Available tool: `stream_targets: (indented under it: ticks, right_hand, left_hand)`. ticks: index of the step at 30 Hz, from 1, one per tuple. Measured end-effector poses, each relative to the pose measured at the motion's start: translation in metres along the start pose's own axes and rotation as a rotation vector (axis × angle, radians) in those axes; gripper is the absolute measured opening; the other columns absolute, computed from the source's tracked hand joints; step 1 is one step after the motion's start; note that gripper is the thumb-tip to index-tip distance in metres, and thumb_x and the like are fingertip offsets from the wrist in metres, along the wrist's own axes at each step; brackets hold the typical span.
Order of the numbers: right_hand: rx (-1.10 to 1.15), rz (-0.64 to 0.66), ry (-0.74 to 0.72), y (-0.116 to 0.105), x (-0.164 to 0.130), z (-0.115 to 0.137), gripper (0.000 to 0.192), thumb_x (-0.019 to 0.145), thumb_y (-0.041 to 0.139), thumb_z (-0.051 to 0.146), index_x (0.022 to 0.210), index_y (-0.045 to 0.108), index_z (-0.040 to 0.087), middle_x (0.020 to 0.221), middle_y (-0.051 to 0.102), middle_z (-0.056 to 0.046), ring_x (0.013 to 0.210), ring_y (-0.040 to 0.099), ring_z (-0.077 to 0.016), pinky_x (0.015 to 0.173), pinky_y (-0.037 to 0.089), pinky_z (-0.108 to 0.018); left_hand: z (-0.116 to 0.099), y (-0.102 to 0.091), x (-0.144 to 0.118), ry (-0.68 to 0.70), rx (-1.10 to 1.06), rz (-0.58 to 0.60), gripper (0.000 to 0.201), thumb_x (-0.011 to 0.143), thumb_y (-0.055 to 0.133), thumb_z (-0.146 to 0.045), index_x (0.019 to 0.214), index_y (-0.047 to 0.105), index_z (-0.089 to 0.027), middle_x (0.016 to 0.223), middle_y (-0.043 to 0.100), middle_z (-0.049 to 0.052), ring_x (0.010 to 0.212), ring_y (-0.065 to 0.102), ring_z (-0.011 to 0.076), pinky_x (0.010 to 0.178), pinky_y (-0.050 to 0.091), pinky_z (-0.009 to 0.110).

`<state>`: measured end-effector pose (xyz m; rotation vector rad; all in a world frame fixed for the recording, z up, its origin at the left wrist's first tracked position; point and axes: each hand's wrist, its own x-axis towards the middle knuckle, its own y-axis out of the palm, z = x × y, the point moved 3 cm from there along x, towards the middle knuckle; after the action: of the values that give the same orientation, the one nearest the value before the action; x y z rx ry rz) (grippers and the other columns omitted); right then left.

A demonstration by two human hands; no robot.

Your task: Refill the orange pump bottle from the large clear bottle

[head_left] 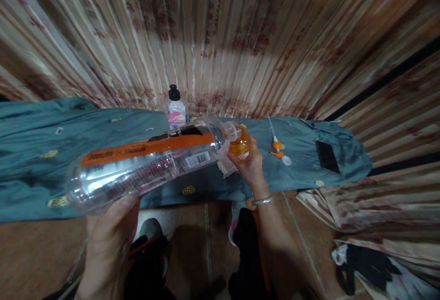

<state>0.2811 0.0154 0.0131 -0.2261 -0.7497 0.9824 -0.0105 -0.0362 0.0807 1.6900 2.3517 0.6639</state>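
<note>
Head: left fingers (124,203) clasped under clear bottle (147,155); right fingers (255,149) curled round amber bottle (241,146).

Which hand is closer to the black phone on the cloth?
Right. The right hand, holding the small bottle, is left of the phone, past the orange pump. The left hand, holding the big bottle, is much farther left.

Left grip (115,219), near left: closed, thumb (125,202) angled far and right (remaining fingers hidden); left forearm (103,263) enters from the near edge. Right grip (250,164), farther out: curled closed, right forearm (277,236) slanting toward near right.
</note>
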Motion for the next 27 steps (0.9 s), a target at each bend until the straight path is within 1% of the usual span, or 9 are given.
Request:
stream_targets:
  ticks: [4,10,15,19,23,27]
  right_hand:
    - [0.01,-0.007,-0.019,0.0002,-0.0001,-0.0005,0.069,0.07,0.081,0.048,0.127,0.054,0.022,0.121,0.071,-0.011,0.109,0.07,-0.0296,0.092,0.058,-0.044]
    - [-0.002,-0.012,0.004,0.0005,-0.0006,-0.002,0.071,0.07,0.082,0.048,0.128,0.053,0.021,0.119,0.072,-0.012,0.106,0.071,-0.0307,0.09,0.059,-0.045]
    - [-0.003,-0.001,0.007,-0.0003,0.0001,-0.0007,0.071,0.068,0.083,0.045,0.127,0.053,0.02,0.122,0.071,-0.013,0.11,0.07,-0.0309,0.093,0.058,-0.045]
    - [-0.009,-0.004,0.011,-0.0006,0.0004,0.0004,0.071,0.068,0.083,0.044,0.127,0.053,0.02,0.121,0.071,-0.013,0.109,0.071,-0.0312,0.092,0.058,-0.045]
    - [0.003,0.0,0.0,-0.0001,-0.0001,0.0008,0.068,0.07,0.082,0.043,0.126,0.053,0.019,0.121,0.071,-0.013,0.11,0.07,-0.0303,0.093,0.058,-0.044]
    - [0.006,-0.007,-0.015,0.0002,-0.0006,0.0005,0.067,0.071,0.082,0.045,0.127,0.053,0.021,0.121,0.071,-0.011,0.11,0.07,-0.0291,0.093,0.058,-0.043]
  left_hand:
    - [-0.0006,-0.0008,0.0009,0.007,-0.008,0.01,0.046,0.059,0.087,-0.027,0.103,0.077,-0.036,0.101,0.079,-0.003,0.125,0.061,0.0299,0.104,0.055,0.044]
    - [-0.001,-0.0007,0.0002,-0.003,-0.011,0.026,0.043,0.061,0.087,-0.027,0.101,0.078,-0.037,0.098,0.078,-0.004,0.123,0.062,0.0283,0.103,0.056,0.043]
    - [-0.0018,0.0,-0.0007,0.014,-0.001,0.029,0.039,0.062,0.085,-0.026,0.099,0.078,-0.036,0.099,0.079,-0.004,0.127,0.059,0.028,0.11,0.05,0.045]
    - [-0.0024,0.0007,-0.0002,0.008,0.0,0.025,0.039,0.062,0.086,-0.027,0.099,0.078,-0.035,0.099,0.079,-0.003,0.127,0.059,0.029,0.113,0.047,0.047]
    - [-0.0016,0.0005,0.0003,0.006,-0.011,0.02,0.042,0.061,0.086,-0.027,0.101,0.077,-0.035,0.099,0.079,-0.003,0.125,0.061,0.0287,0.11,0.05,0.046]
    - [0.0019,-0.0014,0.0019,0.007,-0.022,0.02,0.045,0.059,0.087,-0.026,0.102,0.077,-0.034,0.096,0.079,-0.003,0.118,0.065,0.0274,0.105,0.054,0.043]
